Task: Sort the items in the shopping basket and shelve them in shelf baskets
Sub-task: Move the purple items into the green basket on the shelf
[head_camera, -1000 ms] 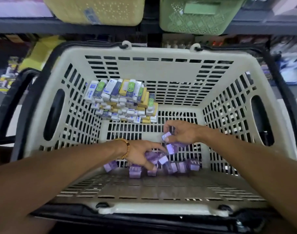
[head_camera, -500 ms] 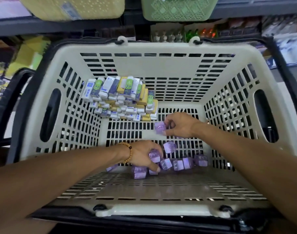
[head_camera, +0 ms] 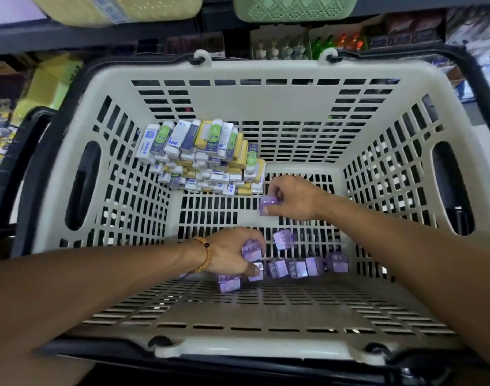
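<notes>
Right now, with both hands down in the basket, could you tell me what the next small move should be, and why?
Probably lift the right hand toward the shelf baskets: it already pinches one purple box clear of the basket floor. The left hand grips another box among the loose ones, so it could follow. The eraser pile sits untouched at the far left.

We see two bare forearms reaching in from the near edge, with no sleeves showing anywhere along them. Our left hand (head_camera: 232,253) carries a bracelet (head_camera: 206,256) at the wrist: a single strand of round, tan wooden-looking beads, with one darker bead set among them on the upper side. Our right hand (head_camera: 295,200) and its wrist wear nothing that we can make out.
</notes>
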